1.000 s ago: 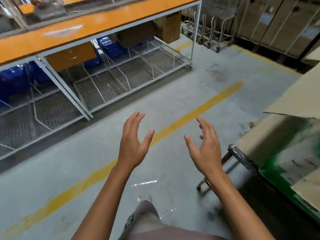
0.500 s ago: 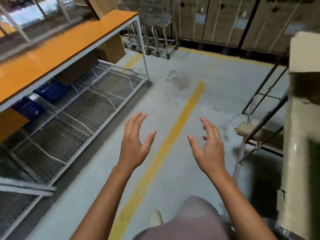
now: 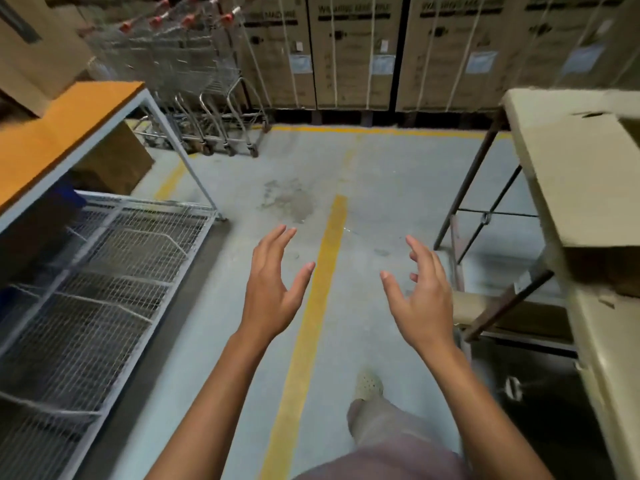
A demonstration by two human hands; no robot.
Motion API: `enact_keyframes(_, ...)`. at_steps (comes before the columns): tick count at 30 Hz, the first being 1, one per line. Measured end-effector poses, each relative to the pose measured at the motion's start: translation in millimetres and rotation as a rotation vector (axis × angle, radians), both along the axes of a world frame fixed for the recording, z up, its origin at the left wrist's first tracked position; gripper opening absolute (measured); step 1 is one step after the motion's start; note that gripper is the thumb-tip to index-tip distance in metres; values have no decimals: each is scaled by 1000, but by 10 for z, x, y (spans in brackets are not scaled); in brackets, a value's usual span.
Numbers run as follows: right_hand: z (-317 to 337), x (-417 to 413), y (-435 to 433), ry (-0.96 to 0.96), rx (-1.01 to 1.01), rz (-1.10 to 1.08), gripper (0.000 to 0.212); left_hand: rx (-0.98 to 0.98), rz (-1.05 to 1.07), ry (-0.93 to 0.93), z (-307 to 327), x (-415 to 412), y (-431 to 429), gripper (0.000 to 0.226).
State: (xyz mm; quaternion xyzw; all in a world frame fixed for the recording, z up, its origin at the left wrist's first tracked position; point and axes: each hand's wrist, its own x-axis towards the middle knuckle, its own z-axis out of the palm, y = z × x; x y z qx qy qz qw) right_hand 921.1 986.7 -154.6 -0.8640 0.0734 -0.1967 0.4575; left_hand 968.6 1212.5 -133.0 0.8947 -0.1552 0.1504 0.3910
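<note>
Head view: both hands empty, aisle between shelf and frame

Shelf [image 3: 114,278] lay low at left under the bench [image 3: 62,133]. Its corner jutted toward the aisle, so a drift left risked a shin strike. Left hand [image 3: 273,292] hung over the floor, fingers spread and slightly bent, holding nothing. Right hand [image 3: 424,299] was likewise spread wide and empty, palm turned inward. Frame [image 3: 465,185], the nearest thing, stood on the floor just right of the right hand, its braces angled toward the path. Judged risk: knuckles or a foot catching a brace. Carton [image 3: 588,188] overhung the table edge at far right, and a knock there could slide it off.
</note>
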Motion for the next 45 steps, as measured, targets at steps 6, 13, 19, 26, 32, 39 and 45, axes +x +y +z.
enact_keyframes(6,294,1351,-629,15,-30,-78,60,-19,-75,-8,185,1593,-721,54)
enact_keyframes(13,280,2729,-1099,29,-28,-172,62,-70,-178,-17,149,3217,-1401,54)
enact_keyframes(19,123,4257,-1592,-32,-32,-288,62,-85,-287,-50,-23,4998,-1928,54)
enact_keyframes(26,253,5905,-2189,-92,-12,-502,63,-49,-462,-69,207,6999,-2684,54)
enact_keyframes(32,285,6894,-2916,-102,-8,-667,61,-29,-639,-75,263,8264,-3667,55)
enact_keyframes(39,51,7914,-4263,-105,-30,-839,61,-36,-801,-92,99,9508,-5321,54)
enact_keyframes(45,131,8511,-5499,-118,-37,-1004,62,-18,-998,-65,256,10127,-6926,54)
